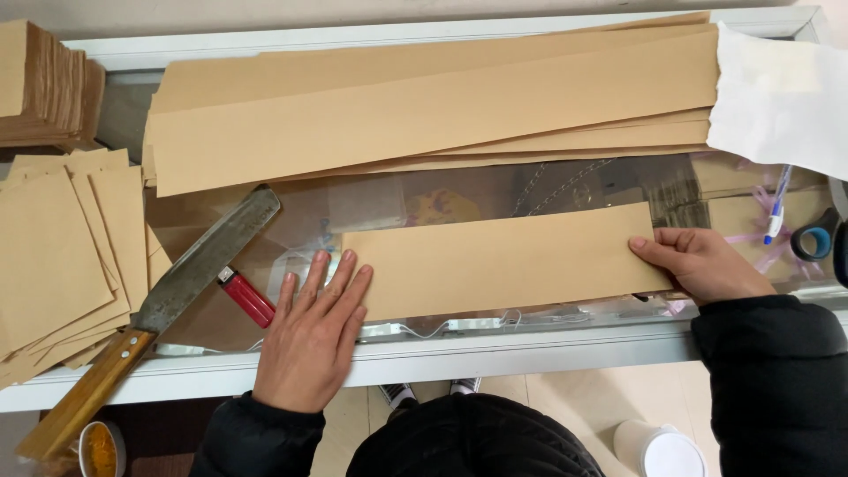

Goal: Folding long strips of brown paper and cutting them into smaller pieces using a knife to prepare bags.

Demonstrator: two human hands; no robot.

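- Head view: one brown paper strip (499, 261) is lying flat on the glass counter (530, 353), stretching from 9 o'clock to 3 o'clock across the middle of the frame.
- Two hands are working it. The left hand (309, 340) is pressing down flat with fingers spread, its fingertips touching the strip's left end at about 7 o'clock.
- The right hand (702, 265) is gripping the strip's right end at 3 o'clock, fingers curled over the top surface and clamped on the paper.
- One large knife (190, 278) with a wooden handle is lying diagonally at 8 o'clock, blade pointing toward 1 o'clock, just beside the left hand but apart from it.
- One red lighter (247, 299) is sitting between the knife blade and the left hand.
- A pile of long brown sheets (424, 106) is lying at 12 o'clock, overlapping; their number cannot be counted.
- A heap of cut brown squares (62, 256) is spreading at 9 o'clock, and one taller stack (49, 84) is sitting at 10 o'clock.
- One white sheet (782, 93) is resting at 2 o'clock.
- One blue pen (777, 205) and one tape roll (817, 238) are lying at 3 o'clock, near the right hand.
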